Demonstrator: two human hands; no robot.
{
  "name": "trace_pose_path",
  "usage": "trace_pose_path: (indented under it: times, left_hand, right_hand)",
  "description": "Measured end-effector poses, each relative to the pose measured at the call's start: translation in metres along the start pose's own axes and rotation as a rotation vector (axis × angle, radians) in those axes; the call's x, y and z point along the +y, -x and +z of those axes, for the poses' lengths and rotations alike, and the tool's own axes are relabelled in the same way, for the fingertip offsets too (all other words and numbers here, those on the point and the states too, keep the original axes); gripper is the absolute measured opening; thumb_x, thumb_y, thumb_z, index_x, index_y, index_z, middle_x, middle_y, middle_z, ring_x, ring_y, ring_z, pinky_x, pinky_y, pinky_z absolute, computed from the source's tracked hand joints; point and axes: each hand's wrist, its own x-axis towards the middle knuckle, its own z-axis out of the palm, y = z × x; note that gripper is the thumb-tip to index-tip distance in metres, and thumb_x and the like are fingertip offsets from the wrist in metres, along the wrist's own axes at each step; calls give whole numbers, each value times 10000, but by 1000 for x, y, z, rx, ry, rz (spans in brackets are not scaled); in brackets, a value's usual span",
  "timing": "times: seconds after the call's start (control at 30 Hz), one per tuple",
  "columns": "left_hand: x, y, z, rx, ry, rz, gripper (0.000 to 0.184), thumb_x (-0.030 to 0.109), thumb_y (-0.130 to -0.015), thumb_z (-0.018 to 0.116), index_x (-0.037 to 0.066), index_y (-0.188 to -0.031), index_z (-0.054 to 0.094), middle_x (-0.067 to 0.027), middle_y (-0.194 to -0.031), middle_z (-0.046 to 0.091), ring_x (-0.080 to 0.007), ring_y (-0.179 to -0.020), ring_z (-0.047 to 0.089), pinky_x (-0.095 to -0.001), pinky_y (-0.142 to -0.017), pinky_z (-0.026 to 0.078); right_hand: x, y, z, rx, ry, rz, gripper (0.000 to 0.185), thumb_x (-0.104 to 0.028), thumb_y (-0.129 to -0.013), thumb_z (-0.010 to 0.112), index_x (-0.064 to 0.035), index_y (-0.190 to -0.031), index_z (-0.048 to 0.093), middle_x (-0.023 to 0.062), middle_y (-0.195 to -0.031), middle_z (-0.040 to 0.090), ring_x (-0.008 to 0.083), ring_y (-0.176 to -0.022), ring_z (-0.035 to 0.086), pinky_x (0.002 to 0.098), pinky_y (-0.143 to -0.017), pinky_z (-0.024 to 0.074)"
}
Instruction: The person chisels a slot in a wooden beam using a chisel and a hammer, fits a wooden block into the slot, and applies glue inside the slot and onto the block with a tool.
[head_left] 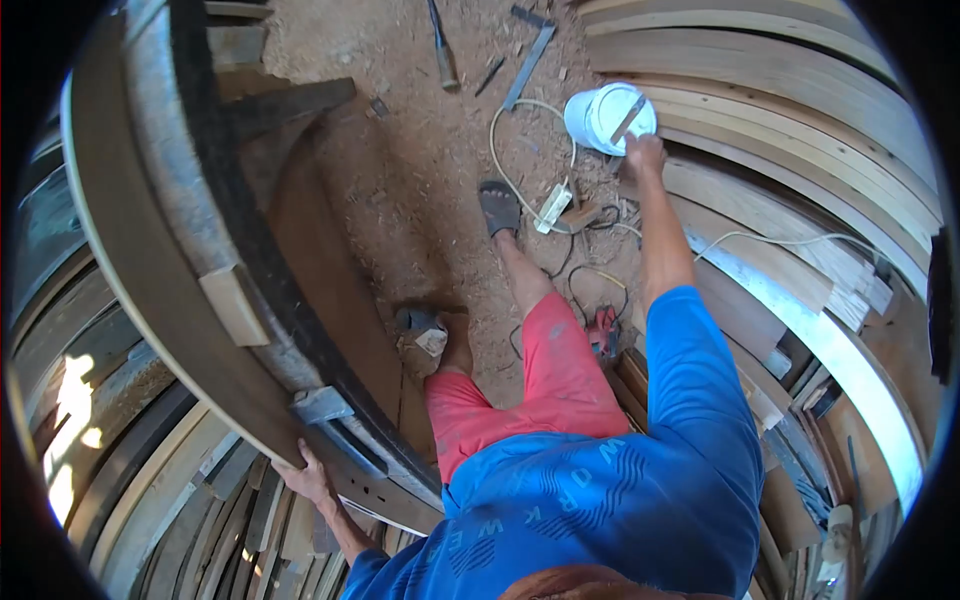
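My left hand grips the lower edge of a long wooden board, which stands along the workbench on the left. The board looks curved in this wide view. My right arm stretches forward to a white bucket on the ground. At its near rim my right hand is closed by the end of a flat brown strip that slants across the bucket's top. The fingertips are partly hidden, and the bucket's contents look white.
A white power strip with looping cords lies near my foot. A red power tool rests closer in. A metal square and a chisel-like tool lie on the dusty ground. Stacked planks line the right side.
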Motion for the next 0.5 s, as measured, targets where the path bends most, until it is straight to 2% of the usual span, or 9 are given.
trace_pose_path:
  times: [0.03,0.1,0.2,0.27,0.33,0.4,0.43,0.5]
  left_hand:
    - [10,1,-1,-12,29,-49,557,297,-906,790,-53,-1284,578,-218,-1212,670,-327,-1093,650,-409,-965,507]
    - [6,1,5,18,-39,17,564,258,-908,784,-58,-1316,556,-227,-1238,652,-345,-1115,638,-420,-988,498]
    - [-3,1,2,25,-96,70,592,239,-913,775,-81,-1347,530,-255,-1298,611,-363,-1170,610,-431,-1028,476]
    - [-1,0,2,24,-126,65,607,242,-914,775,-91,-1353,522,-262,-1304,606,-369,-1179,605,-435,-1032,472]
    - [9,1,1,5,-75,33,625,243,-914,775,-99,-1365,510,-269,-1311,601,-374,-1189,600,-441,-1039,466]
    - [11,1,3,5,-46,27,638,241,-915,774,-104,-1376,499,-272,-1317,596,-374,-1194,597,-444,-1044,463]
    - [4,1,3,11,-50,36,642,239,-915,774,-104,-1381,495,-273,-1320,594,-372,-1194,596,-444,-1046,462]
    - [-1,0,3,18,-68,52,631,238,-919,772,-98,-1380,503,-258,-1313,603,-351,-1181,603,-432,-1040,467]
  right_hand:
    - [3,-22,16,1,59,-4,579,-484,-882,653,45,-1108,727,312,-1196,668,473,-1151,639,504,-1027,495]
    - [-9,-37,24,-50,-8,147,599,-501,-874,674,33,-1141,724,299,-1257,655,465,-1210,615,482,-1057,478]
    - [-32,-34,24,-55,-92,221,604,-420,-849,724,85,-1178,679,331,-1264,641,454,-1230,608,477,-1063,475]
    - [-9,-56,60,22,-137,234,576,-405,-814,711,80,-1123,698,318,-1224,665,463,-1195,627,469,-1043,489]
    - [3,-65,64,-3,-132,219,548,-358,-807,694,103,-1103,690,327,-1207,669,468,-1188,629,458,-1038,494]
    - [4,-70,50,-133,-84,171,519,-278,-830,673,154,-1116,653,358,-1211,651,468,-1207,615,444,-1050,490]
    - [-6,-57,37,-112,-64,153,421,-195,-842,601,125,-1105,673,344,-1186,667,469,-1184,627,458,-1045,493]
    - [29,-54,55,-29,-196,67,431,-148,-865,554,129,-1185,635,339,-1164,675,461,-1150,646,476,-1016,502]
